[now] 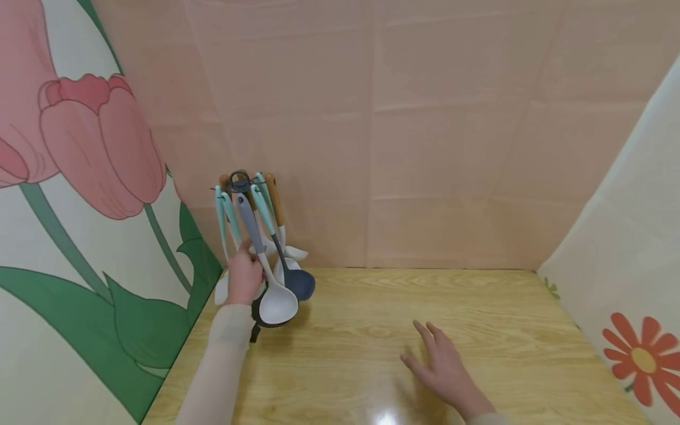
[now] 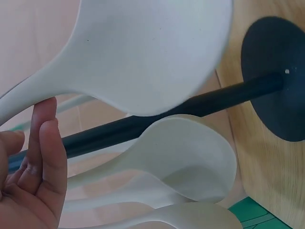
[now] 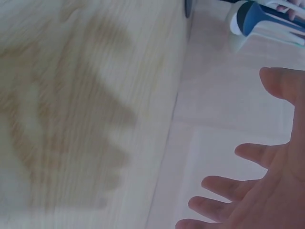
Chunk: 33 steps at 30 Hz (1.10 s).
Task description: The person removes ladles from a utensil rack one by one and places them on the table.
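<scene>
A utensil rack (image 1: 241, 184) stands at the back left, hung with several kitchen tools. At its front hangs a white ladle (image 1: 278, 304) with a grey handle; a dark blue ladle (image 1: 300, 284) hangs beside it. My left hand (image 1: 246, 276) reaches in among the tools, just left of the white ladle. In the left wrist view, its bent fingers (image 2: 52, 152) lie in front of the black pole (image 2: 214, 101), one fingertip at the ladle's neck. Thumb and fingers stay apart there. My right hand (image 1: 443, 372) hovers over the table, fingers spread, holding nothing.
The wooden table (image 1: 361, 319) meets a pink cloth wall (image 1: 451, 147) at the back. A tulip-printed panel (image 1: 106, 147) stands close on the rack's left, and a flower-printed panel (image 1: 611, 248) bounds the right side. The rack's round black base (image 2: 276, 114) rests on the table.
</scene>
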Motion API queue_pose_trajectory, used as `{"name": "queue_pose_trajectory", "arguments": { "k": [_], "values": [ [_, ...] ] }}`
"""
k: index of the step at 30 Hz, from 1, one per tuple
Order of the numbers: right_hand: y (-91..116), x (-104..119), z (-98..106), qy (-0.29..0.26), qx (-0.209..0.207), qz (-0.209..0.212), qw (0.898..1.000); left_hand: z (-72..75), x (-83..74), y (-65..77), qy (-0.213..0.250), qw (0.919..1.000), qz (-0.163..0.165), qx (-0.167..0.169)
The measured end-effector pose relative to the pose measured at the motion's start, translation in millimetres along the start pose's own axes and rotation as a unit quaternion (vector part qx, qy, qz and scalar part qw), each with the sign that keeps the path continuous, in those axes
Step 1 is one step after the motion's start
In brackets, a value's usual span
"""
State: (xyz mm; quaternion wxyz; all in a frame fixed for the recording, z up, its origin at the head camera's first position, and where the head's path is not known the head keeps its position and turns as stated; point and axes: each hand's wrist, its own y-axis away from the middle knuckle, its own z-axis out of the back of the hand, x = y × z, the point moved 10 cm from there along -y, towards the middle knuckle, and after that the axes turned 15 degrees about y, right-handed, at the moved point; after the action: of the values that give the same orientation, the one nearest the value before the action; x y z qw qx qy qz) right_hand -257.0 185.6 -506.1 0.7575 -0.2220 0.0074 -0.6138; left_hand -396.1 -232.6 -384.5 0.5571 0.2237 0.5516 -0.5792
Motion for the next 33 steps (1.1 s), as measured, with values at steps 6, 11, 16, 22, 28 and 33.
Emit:
{"name": "queue_pose_trajectory", "arguments": {
  "k": [6, 11, 16, 22, 28, 33],
  "values": [
    [-6, 12, -4, -0.015, 0.021, -0.001, 1.0, -4.5, 3.5, -5.7, -0.028, 0.9994, 0.017, 0.013],
    [-14, 25, -6, -0.033, 0.042, -0.004, 0.999, -7.1, 2.2, -10.9, -0.081, 0.9963, 0.018, 0.024],
    [-26, 42, -13, -0.046, 0.056, 0.001, 0.997, -5.5, 3.2, -14.6, -0.129, 0.9914, 0.017, 0.018],
    [-39, 67, -24, -0.049, 0.08, 0.016, 0.995, -5.4, 2.6, -16.1, -0.17, 0.9853, 0.0, 0.013],
    [-57, 102, -28, -0.043, 0.09, 0.069, 0.993, -3.3, 2.0, -13.2, -0.181, 0.9836, 0.002, 0.002],
    [-78, 141, -27, -0.032, 0.092, 0.109, 0.989, -2.5, -1.3, -11.1, -0.196, 0.9806, -0.012, -0.008]
  ]
}}
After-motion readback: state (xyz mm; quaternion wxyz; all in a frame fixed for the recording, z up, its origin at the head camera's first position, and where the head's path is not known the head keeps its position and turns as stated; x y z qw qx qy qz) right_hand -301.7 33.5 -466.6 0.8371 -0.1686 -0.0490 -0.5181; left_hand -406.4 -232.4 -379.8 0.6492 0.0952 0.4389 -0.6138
